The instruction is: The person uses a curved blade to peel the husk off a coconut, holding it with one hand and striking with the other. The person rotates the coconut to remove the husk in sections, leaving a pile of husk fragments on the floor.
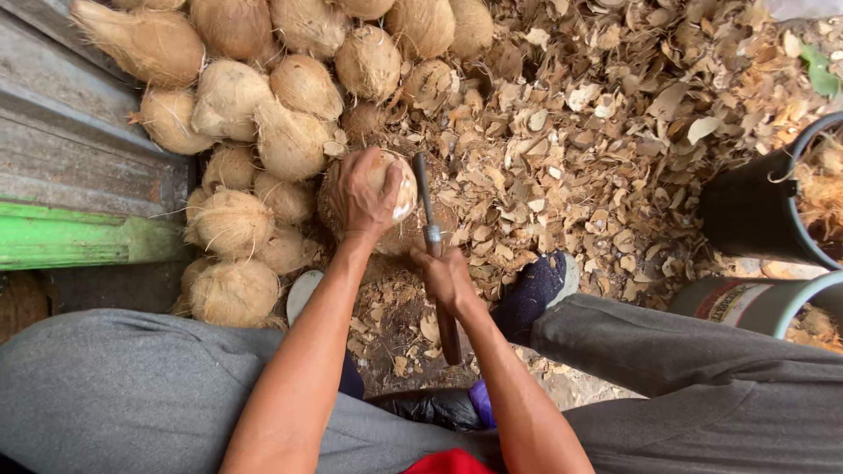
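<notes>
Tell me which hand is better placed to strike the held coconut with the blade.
Right. The right hand grips the knife, its blade beside the coconut; the left hand is clamped over that coconut.

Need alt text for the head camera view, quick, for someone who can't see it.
Seen from above, a seated person's left hand grips a husked coconut on the ground while the right hand holds a long knife beside it. A pile of coconuts lies to the left, husk chips cover the ground, and a black bucket stands right.
</notes>
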